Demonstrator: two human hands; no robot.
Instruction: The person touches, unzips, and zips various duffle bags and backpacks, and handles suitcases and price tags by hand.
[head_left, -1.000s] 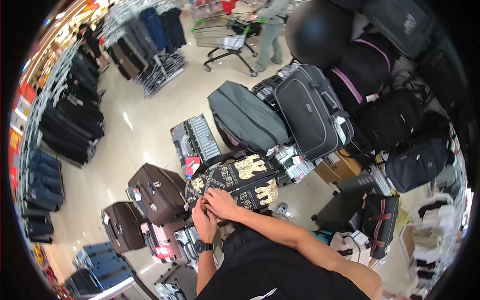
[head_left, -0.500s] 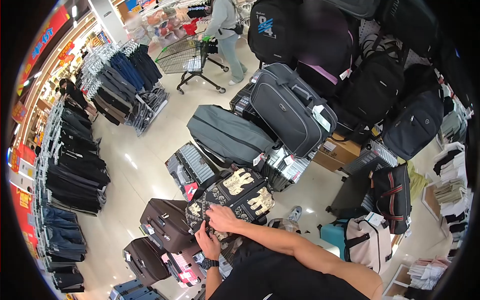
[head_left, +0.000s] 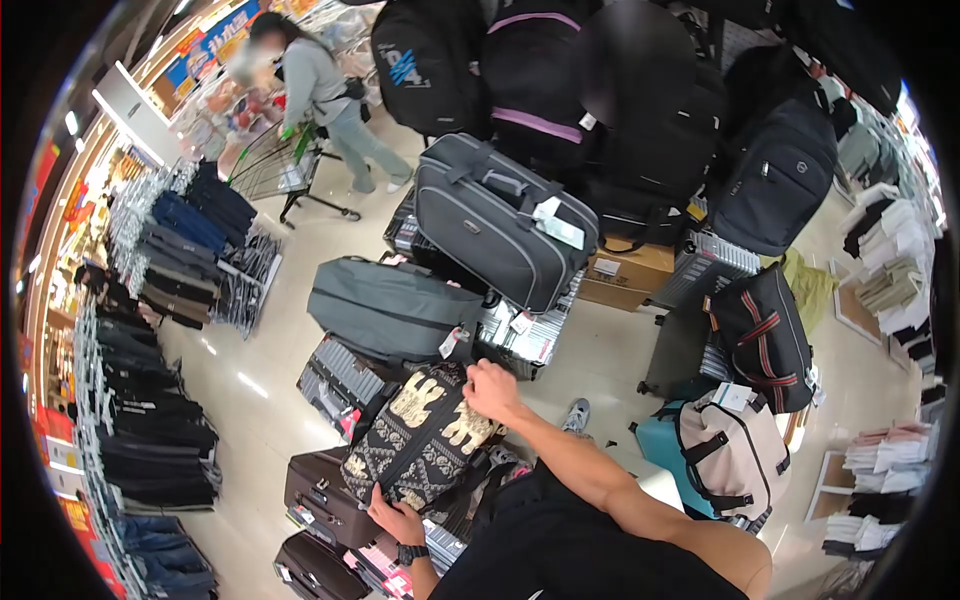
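Note:
A black travel bag with cream elephants and patterned bands [head_left: 415, 440] lies in front of me on top of other luggage. My right hand [head_left: 492, 392] is closed at its far right end, fingers curled against the fabric; whether they pinch a zip pull is hidden. At the near left corner, my left hand [head_left: 398, 520], with a black watch on the wrist, grips the bag's edge. Brown suitcases [head_left: 330, 500] stand just left of the bag. Beyond it lies a long grey bag [head_left: 390, 305] with a white tag.
A dark grey suitcase [head_left: 505, 220] rests on silver cases. Black backpacks [head_left: 640, 120] hang behind. To the right stand a pink-and-black bag [head_left: 735, 455], a teal case [head_left: 670, 460] and a striped black bag [head_left: 765, 335]. Clothes racks [head_left: 150, 430] line the left; a person [head_left: 325, 95] pushes a cart [head_left: 270, 170].
My right hand has moved from the bag's near left end to its far right end. My left hand has shifted to the near corner. The view has turned; the person and cart appear farther left.

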